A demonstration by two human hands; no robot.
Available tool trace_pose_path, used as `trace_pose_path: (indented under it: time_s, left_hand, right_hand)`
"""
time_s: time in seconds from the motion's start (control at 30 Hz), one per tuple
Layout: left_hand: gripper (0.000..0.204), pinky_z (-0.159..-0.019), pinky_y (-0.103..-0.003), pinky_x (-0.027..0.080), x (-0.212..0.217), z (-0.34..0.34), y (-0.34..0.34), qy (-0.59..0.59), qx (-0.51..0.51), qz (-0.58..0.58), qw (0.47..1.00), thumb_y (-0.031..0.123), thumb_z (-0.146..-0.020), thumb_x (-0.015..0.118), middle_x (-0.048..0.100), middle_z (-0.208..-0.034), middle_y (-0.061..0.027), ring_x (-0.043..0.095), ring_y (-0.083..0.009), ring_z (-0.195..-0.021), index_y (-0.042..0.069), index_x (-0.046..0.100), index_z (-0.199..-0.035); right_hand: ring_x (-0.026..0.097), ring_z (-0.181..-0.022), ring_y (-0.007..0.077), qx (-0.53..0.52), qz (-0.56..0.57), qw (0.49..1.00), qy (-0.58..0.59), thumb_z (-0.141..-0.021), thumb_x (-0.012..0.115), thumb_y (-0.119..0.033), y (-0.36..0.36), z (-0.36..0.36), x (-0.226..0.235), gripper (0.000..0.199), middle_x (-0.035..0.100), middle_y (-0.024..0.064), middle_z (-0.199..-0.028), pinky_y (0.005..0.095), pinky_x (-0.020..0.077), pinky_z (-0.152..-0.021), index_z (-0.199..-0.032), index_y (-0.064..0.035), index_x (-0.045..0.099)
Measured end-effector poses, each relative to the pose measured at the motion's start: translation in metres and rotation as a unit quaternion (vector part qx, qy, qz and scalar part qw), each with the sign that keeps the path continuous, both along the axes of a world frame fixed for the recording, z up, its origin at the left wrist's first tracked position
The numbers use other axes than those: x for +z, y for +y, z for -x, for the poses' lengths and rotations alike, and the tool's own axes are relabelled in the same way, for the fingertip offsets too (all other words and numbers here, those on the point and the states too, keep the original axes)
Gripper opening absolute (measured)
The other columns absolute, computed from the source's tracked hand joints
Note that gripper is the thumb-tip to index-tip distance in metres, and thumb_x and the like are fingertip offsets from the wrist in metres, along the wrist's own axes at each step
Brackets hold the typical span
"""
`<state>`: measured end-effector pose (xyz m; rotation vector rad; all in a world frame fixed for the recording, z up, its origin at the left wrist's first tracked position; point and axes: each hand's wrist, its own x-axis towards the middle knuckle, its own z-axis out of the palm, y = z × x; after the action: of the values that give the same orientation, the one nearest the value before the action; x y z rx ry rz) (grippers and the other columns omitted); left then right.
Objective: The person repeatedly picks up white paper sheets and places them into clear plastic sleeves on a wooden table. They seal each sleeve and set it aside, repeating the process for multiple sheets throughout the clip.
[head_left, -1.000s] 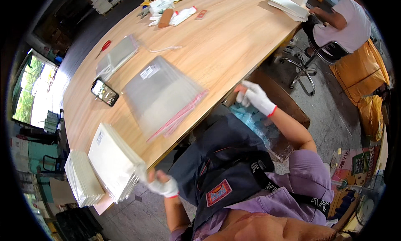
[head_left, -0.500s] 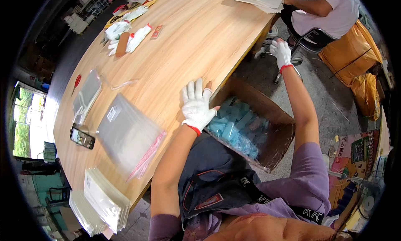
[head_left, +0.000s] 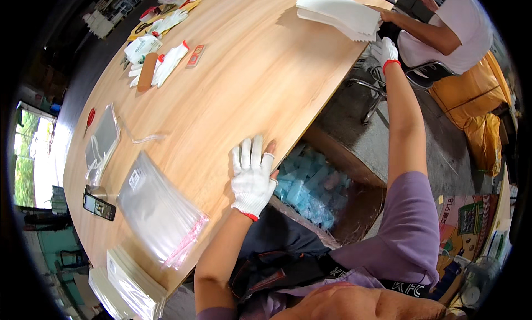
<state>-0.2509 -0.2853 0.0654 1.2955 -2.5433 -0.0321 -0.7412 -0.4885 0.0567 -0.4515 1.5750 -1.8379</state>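
Note:
My left hand [head_left: 252,178], in a white glove with bare fingertips showing, lies flat on the wooden table [head_left: 221,93] near its edge, fingers spread. It holds nothing. My right hand [head_left: 387,52], gloved with a red cuff, is stretched far out past the table's right edge. Its fingers look extended, seen small and nearly edge-on, and nothing shows in them. Close beside it is the corner of a fanned stack of white sheets [head_left: 335,15] with a jagged edge. A co-worker's hand [head_left: 386,15] is at that stack's right end; whether my fingers touch the sheets cannot be told.
A cardboard box [head_left: 366,209] of blue plastic pieces [head_left: 310,181] stands below the table edge. Clear bags [head_left: 158,209], wrapped packs [head_left: 133,284], a phone [head_left: 100,207], red-handled scissors [head_left: 90,118] and spare gloves [head_left: 170,63] lie on the table. A chair [head_left: 432,73] supports the co-worker.
My right hand has reached farther forward, toward the white sheets. The stack has shifted left over the table. My left hand stays flat on the tabletop while the view has shifted.

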Motion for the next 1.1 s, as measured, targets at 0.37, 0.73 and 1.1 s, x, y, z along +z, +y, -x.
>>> trace_pose_path:
  time_s: [0.37, 0.73, 1.1]
  left_hand:
    - [0.072, -0.107, -0.045, 0.027, -0.006, -0.007, 0.002, 0.105, 0.04, -0.013, 0.994, 0.027, -0.074, 0.069, 0.035, -0.141, -0.0168, 0.032, -0.0374, -0.129, 0.007, 0.039, -0.136]
    - [0.065, -0.104, -0.039, 0.034, -0.012, -0.03, 0.019, 0.405, 0.127, -0.055, 0.904, 0.018, -0.086, 0.057, 0.03, -0.145, -0.0159, 0.037, -0.0351, -0.128, 0.006, 0.027, -0.142]
    - [0.033, -0.097, -0.037, 0.04, -0.001, -0.104, 0.173, 0.355, -0.018, -0.05, 0.934, 0.009, -0.083, 0.058, 0.054, -0.124, -0.0167, 0.051, -0.034, -0.117, 0.002, 0.057, -0.115]
  right_hand:
    - [0.055, -0.102, 0.0181, 0.214, 0.059, 0.96, 0.171, -0.089, 0.049, -0.019, 0.053, -0.174, -0.048, 0.05, 0.057, 0.0152, -0.117, 0.0266, 0.0426, -0.087, -0.131, 0.0056, 0.039]
    - [0.052, -0.108, 0.018, 0.167, 0.054, 0.983, 0.054, -0.087, 0.053, -0.008, 0.167, -0.344, -0.024, 0.068, 0.047, 0.0188, -0.129, 0.024, 0.0415, -0.09, -0.142, 0.0065, 0.016]
    - [0.037, -0.041, 0.0052, 0.345, -0.069, 0.933, 0.075, -0.09, 0.043, -0.02, 0.212, -0.324, 0.044, 0.023, 0.052, 0.0005, -0.063, 0.0204, 0.0273, -0.036, -0.105, -0.0055, 0.053]
